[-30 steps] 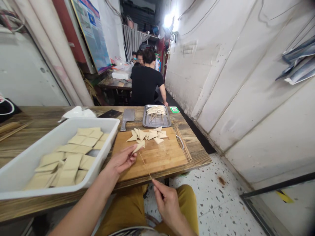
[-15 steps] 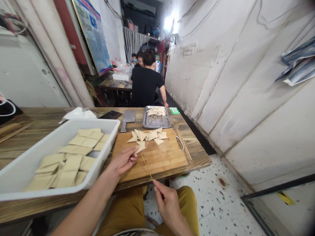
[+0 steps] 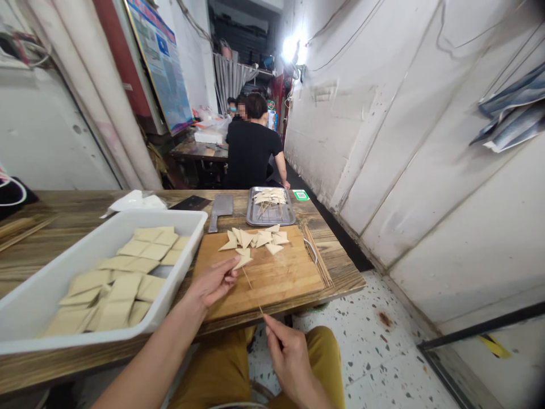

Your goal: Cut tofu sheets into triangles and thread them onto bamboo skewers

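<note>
A pale tofu triangle [image 3: 242,261] sits on the tip of a thin wooden skewer [image 3: 251,288], pinched by the left hand [image 3: 212,282] above the cutting board [image 3: 281,289], while the right hand [image 3: 290,360] grips the skewer's lower end past the board's near edge.

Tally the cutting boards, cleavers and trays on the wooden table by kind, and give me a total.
Cutting board: 1
Cleaver: 1
White plastic tray: 1
Steel tray: 1
Total: 4
</note>
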A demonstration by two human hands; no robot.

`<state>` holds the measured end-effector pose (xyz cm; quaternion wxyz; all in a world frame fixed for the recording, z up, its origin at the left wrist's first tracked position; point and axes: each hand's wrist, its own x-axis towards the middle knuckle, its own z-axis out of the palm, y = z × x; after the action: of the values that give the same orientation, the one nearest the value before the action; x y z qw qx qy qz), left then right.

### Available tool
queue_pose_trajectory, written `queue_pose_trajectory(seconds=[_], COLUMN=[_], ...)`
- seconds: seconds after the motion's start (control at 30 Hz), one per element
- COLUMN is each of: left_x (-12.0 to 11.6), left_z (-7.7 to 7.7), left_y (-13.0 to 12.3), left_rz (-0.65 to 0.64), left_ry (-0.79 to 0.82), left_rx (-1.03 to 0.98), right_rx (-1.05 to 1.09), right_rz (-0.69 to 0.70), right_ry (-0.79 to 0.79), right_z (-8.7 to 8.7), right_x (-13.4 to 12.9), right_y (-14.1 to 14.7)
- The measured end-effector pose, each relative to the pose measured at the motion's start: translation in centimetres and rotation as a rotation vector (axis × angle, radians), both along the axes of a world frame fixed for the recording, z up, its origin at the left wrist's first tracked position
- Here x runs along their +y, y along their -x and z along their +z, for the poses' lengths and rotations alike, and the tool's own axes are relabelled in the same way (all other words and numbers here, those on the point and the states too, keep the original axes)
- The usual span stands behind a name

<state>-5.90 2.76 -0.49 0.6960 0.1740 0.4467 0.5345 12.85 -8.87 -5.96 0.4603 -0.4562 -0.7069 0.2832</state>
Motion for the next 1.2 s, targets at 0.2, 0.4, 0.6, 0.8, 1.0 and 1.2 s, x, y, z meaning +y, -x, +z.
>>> queue_pose_trajectory(seconds=[0.2, 0.4, 0.6, 0.8, 1.0, 1.2], left_x=[-0.08, -0.22, -0.17, -0.22, -0.35, -0.87], left_z=[0.24, 0.14, -0.22, -0.53, -0.33, -0.22], left_y=[-0.01, 0.06, 0.07, 0.11, -0.07, -0.46], left_rz=[0.005, -0.001, -0.001, -0.038, -0.056, -0.078], left_ry=[-0.006, -0.003, -0.024, -0.062, -0.047, -0.059], left_rx=[-0.015, -0.019, 0.027, 0.072, 0.098, 0.098], right_rx=[-0.012, -0.018, -0.031, -0.020, -0.021, -0.030], right_rz=[-0.014, -0.014, -0.016, -0.004, 0.007, -0.009], right_ry=[-0.017, -0.023, -0.015, -0.003, 0.007, 0.015], right_z=[-0.03, -0.09, -0.09, -0.03, 0.36, -0.02], right_x=[0.07, 0.10, 0.02, 0.01, -0.02, -0.01], right_y=[0.12, 0.14, 0.19, 0.32, 0.37, 0.64])
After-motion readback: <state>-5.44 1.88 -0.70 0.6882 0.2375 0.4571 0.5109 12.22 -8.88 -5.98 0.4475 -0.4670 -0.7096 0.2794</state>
